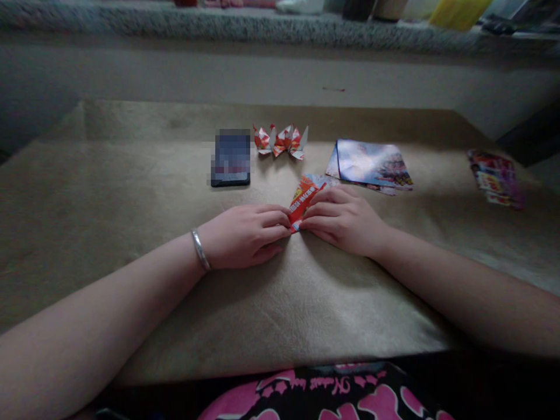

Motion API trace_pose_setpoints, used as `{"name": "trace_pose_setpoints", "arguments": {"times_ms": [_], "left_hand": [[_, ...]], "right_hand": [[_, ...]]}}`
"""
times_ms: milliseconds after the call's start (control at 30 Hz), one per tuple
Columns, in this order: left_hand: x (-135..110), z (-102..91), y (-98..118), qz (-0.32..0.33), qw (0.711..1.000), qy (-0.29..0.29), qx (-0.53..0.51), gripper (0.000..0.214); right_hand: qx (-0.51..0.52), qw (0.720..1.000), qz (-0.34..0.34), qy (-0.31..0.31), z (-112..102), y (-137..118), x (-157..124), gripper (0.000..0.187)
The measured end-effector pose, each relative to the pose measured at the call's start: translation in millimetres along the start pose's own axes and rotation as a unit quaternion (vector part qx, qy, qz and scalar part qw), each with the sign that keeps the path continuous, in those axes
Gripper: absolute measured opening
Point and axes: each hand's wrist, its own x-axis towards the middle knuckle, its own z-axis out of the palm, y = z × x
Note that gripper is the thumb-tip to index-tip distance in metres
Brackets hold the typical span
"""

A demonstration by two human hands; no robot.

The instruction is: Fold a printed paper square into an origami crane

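Note:
Between my hands, at the middle of the table, is a folded piece of printed paper (303, 200), red and orange with white lettering and a pale blue part at its far corner. My left hand (251, 234), with a silver bangle at the wrist, pinches the paper's near left corner. On the paper's right side, the fingers of my right hand (345, 219) are bent over its edge and press near the same corner. Both thumbs are mostly hidden. Just beyond stand folded paper cranes (284, 142) in red and white, side by side.
A dark phone (231, 157) with a blurred screen lies left of the cranes. To the right is a stack of glossy printed sheets (374, 162), and farther right some colourful printed papers (496, 179). Behind the table (144, 151) runs a speckled stone ledge (245, 23) holding several items.

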Motion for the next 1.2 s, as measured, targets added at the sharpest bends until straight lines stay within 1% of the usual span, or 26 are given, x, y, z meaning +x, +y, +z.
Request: {"name": "trace_pose_setpoints", "arguments": {"times_ms": [267,467,733,967,1200], "left_hand": [[-0.1,1.4,0.2,-0.012,1.000,-0.011,-0.020,0.024],[1.1,3.2,0.6,-0.016,1.000,-0.007,-0.008,0.034],[1.3,3.4,1.4,-0.019,1.000,-0.002,-0.010,0.032],[2.3,2.8,1.3,-0.017,1.000,-0.001,-0.015,0.032],[3.0,2.2,2.3,-0.021,1.000,-0.001,-0.010,0.032]], "right_hand": [[0.001,1.000,0.005,-0.011,1.9,0.5,-4.8,0.024],[-0.018,1.000,-0.005,-0.023,-0.9,-1.6,-6.6,0.024],[-0.038,0.999,-0.004,-0.039,-3.0,-3.3,-6.8,0.025],[-0.043,0.998,-0.014,-0.050,-4.0,-1.9,-5.0,0.023],[-0.056,0.995,-0.011,-0.083,-5.4,-2.9,-4.1,0.025]]}}
